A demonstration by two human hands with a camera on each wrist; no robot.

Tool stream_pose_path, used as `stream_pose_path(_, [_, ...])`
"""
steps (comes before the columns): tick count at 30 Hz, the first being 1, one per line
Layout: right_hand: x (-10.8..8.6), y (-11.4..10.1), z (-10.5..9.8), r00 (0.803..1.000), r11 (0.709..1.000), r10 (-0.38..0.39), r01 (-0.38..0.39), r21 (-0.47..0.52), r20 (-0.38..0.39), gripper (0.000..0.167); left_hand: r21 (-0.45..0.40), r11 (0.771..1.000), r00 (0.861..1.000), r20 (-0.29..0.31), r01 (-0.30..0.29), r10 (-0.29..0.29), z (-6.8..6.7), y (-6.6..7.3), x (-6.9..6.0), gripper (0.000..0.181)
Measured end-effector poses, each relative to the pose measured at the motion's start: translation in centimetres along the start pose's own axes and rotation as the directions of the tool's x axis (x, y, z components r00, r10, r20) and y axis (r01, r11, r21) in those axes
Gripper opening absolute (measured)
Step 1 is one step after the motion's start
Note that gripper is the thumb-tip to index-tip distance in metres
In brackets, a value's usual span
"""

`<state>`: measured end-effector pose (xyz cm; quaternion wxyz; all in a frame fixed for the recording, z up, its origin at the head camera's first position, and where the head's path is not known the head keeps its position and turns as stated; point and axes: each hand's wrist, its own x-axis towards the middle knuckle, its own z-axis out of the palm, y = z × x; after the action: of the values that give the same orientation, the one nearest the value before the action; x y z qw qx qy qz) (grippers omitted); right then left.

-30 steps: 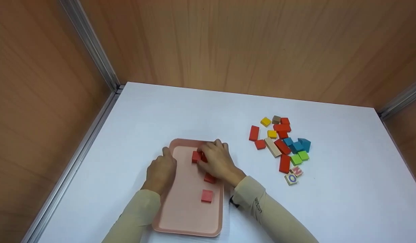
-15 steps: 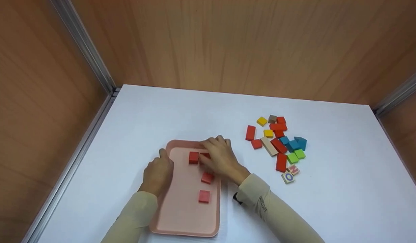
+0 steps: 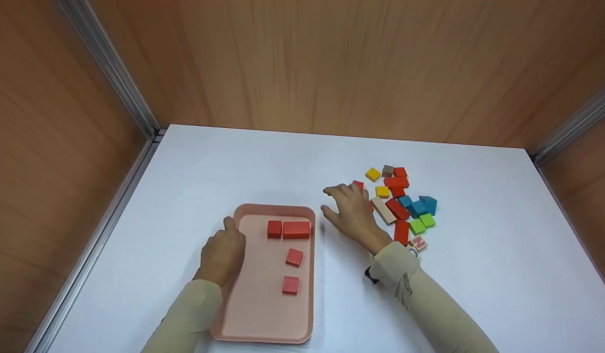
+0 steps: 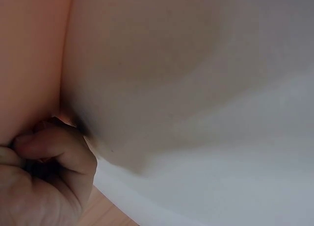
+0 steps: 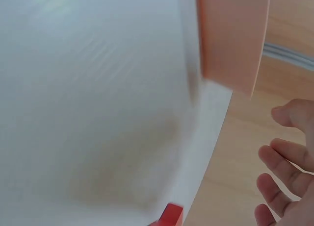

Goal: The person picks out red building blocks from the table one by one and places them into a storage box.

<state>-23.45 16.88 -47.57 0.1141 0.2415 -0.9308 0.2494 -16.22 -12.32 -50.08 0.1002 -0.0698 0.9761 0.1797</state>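
A pink tray (image 3: 260, 318) lies lengthwise in the head view, and my left hand (image 3: 223, 252) grips its left edge. The left wrist view shows curled fingers against the tray's outer wall (image 4: 32, 54). Inside the tray are a red cube (image 3: 275, 229), a longer red block (image 3: 296, 230) beside it, and two small red blocks, one (image 3: 294, 257) above the other (image 3: 290, 285). To the tray's right, my right hand (image 3: 351, 213) hovers with spread fingers and holds nothing. It partly hides red blocks (image 3: 357, 185) at the pile's left side.
Loose blocks spread on the white table at right: red (image 3: 396, 209), yellow (image 3: 382, 191), blue (image 3: 417, 208), green (image 3: 417, 226), plain wood (image 3: 383, 211) and a letter tile (image 3: 418, 242). A wood-grain wall (image 3: 322, 68) closes the back.
My right hand has let go of the longer red block in the tray and moved right, out over the table towards the pile. My left hand stays on the tray's edge.
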Motion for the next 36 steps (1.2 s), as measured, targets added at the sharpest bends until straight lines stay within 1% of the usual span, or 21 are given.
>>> stream_pose_path(6, [-0.8,2.8,-1.0,0.995,0.994,0.098,-0.097,-0.054,0.022,0.041,0.009,1.000,1.000,-0.001,-0.013,0.013,0.0,-0.1,0.0,0.024])
stream_pose_path(10, [-1.6,4.6,-1.7,0.989,0.986,0.146,-0.144,-0.089,0.022,0.044,-0.011,1.000,1.000,0.003,0.003,-0.003,0.0,-0.2,0.0,0.025])
stream_pose_path(14, [-2.3,6.1,-2.3,0.975,0.973,0.216,-0.211,-0.099,0.050,0.044,-0.026,0.999,0.999,0.023,0.023,-0.022,-0.1,-0.3,0.0,0.028])
stream_pose_path(16, [-2.5,6.6,-2.5,0.965,0.964,0.252,-0.243,-0.109,0.071,0.043,-0.021,1.000,0.999,0.028,0.020,-0.019,-0.2,-0.4,0.0,0.029])
stream_pose_path(19, [-2.6,7.0,-2.7,0.955,0.955,0.282,-0.271,-0.119,0.088,0.041,-0.006,1.000,1.000,0.013,-0.004,0.004,-0.2,-0.6,0.0,0.027])
stream_pose_path(23, [-2.5,7.1,-2.7,0.950,0.952,0.296,-0.285,-0.110,0.099,0.041,0.015,1.000,1.000,-0.014,-0.027,0.027,-0.3,-0.8,-0.1,0.023])
stream_pose_path(27, [-2.4,7.1,-2.5,0.947,0.953,0.293,-0.279,-0.114,0.130,0.043,0.002,1.000,1.000,-0.010,-0.012,0.012,-0.2,-0.8,-0.1,0.023])
stream_pose_path(32, [-2.6,7.1,-2.2,0.942,0.959,0.274,-0.254,-0.126,0.191,0.045,-0.004,1.000,1.000,-0.001,-0.006,0.006,-0.2,-0.8,-0.2,0.023])
stream_pose_path(36, [-2.8,7.3,-2.0,0.941,0.964,0.256,-0.231,-0.135,0.219,0.046,-0.033,0.999,1.000,0.002,0.012,-0.012,-0.3,-0.8,-0.3,0.025])
